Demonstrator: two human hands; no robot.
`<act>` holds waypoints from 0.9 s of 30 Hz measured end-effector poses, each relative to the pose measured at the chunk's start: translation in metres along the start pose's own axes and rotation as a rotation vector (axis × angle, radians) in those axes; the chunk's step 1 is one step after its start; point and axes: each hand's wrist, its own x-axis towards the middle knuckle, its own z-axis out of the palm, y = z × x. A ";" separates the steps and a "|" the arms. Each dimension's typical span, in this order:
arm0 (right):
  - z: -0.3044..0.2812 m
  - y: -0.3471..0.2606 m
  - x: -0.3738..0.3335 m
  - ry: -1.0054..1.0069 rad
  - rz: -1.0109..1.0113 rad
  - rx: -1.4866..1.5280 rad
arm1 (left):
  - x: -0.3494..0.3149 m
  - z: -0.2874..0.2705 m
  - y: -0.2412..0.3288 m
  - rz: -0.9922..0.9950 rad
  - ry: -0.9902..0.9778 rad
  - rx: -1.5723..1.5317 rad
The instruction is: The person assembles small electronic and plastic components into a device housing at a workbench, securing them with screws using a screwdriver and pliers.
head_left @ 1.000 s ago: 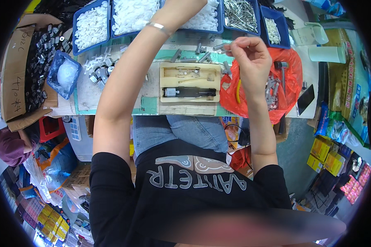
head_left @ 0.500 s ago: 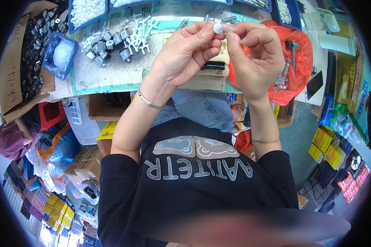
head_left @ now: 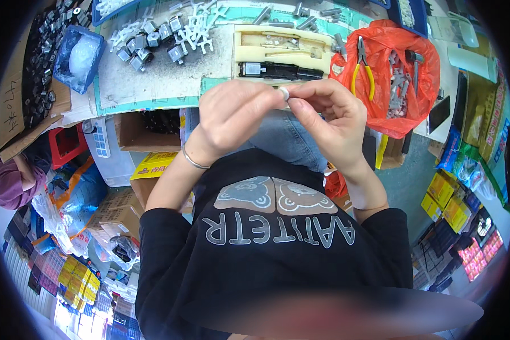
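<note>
A: Near end first. What's w/ the hands?

B: Both up in front of the chest, above the lap. Left hand (head_left: 232, 116) and right hand (head_left: 331, 122) meet tip to tip, fingers (head_left: 266, 99) pinched together on a small white ring-shaped part (head_left: 284, 93). Metal bracelet (head_left: 192, 160) on the left wrist.

A: Why held up there, not on the worktop?

B: My guess: it's tiny, so it's brought close to the eyes and gripped from both sides to stay steady.

A: Which way does it point?

B: Its round face looks roughly up toward the camera. It's too small and too covered to tell a long axis.

A: Further out?

B: Just past the hands, at the near edge of the worktop (head_left: 153, 85), a cream tray (head_left: 283, 42) w/ a dark motor-like unit (head_left: 280, 71) lying left-right in its front slot. To the right, an orange plastic bag (head_left: 399, 107) spread open, w/ yellow-handled pliers (head_left: 364, 71) and grey bits on it. To the left, a scatter of small grey blocks and white cross-shaped pieces (head_left: 164, 37). Far left, a blue bin (head_left: 79, 56) w/ a clear bag inside, and a cardboard box of dark parts (head_left: 37, 68). All within arm's reach, probably so parts can be grabbed fast.
</note>
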 end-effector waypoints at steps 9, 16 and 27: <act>-0.008 0.021 0.027 -0.088 -0.402 -0.770 | -0.006 -0.006 -0.010 0.240 -0.187 0.253; -0.018 0.050 0.056 -0.135 -0.728 -1.160 | -0.019 0.002 -0.032 0.017 -0.140 0.300; -0.016 0.043 0.053 -0.132 -0.580 -1.187 | -0.019 0.010 -0.031 0.012 -0.209 0.439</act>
